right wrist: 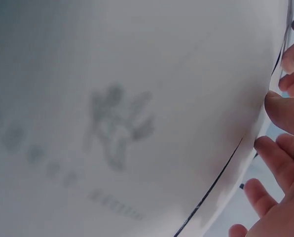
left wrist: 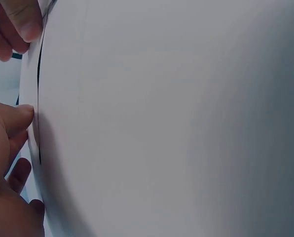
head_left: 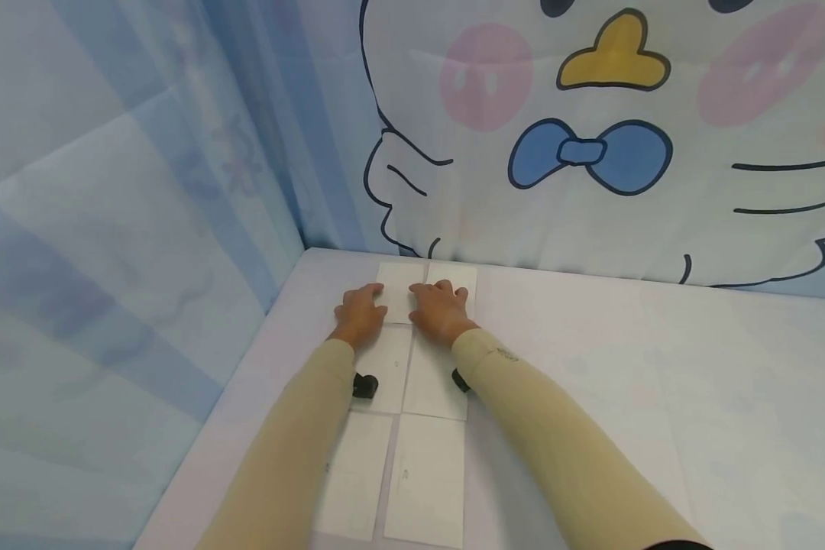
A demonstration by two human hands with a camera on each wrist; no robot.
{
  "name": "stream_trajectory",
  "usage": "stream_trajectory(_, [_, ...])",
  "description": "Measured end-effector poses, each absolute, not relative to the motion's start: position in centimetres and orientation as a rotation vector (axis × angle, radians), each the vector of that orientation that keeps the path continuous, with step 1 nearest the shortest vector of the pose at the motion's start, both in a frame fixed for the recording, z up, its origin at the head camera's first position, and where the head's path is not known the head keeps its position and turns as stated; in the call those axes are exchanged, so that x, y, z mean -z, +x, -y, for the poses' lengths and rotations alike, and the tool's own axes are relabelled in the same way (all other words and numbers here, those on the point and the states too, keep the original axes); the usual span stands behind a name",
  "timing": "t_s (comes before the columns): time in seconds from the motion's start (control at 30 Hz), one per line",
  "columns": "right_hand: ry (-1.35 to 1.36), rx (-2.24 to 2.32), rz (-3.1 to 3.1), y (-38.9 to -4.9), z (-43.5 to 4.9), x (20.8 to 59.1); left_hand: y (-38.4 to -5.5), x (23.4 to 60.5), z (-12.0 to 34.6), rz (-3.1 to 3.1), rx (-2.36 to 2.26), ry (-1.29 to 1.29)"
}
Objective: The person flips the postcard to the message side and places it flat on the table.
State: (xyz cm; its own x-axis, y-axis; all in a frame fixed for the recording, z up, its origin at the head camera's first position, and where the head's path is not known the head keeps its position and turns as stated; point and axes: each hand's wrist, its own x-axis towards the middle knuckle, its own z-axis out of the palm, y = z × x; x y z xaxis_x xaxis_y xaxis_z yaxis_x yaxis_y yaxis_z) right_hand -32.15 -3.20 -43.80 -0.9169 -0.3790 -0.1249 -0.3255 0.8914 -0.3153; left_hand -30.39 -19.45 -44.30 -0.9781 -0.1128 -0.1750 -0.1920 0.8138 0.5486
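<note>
White rectangular paper sheets lie flat in two columns on the table. My left hand touches the left edge of the far-left sheet, index finger and thumb spread over its border. On the seam between that sheet and the far-right sheet rests my right hand, fingers loosely bent. Up close in the left wrist view, the fingers of the left hand meet the sheet by a thin dark gap. Blurred grey marks show on a sheet in the right wrist view.
The pale table extends to the right. Behind it hangs a curtain with a cartoon figure, and a blue-and-white curtain runs along the left edge. Small black wrist devices sit under both forearms.
</note>
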Motion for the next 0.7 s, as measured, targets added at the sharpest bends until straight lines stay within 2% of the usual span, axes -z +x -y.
stream_trajectory(0.43, [-0.486,0.583,-2.886,-31.6,2.9,43.4,-30.5,44.0,19.8,-2.951,-0.876,-0.162])
stream_trajectory(0.7, [-0.550,0.681,-2.920,-30.0,0.6,41.9,-29.6,42.8,19.6,-3.017,-0.920,-0.060])
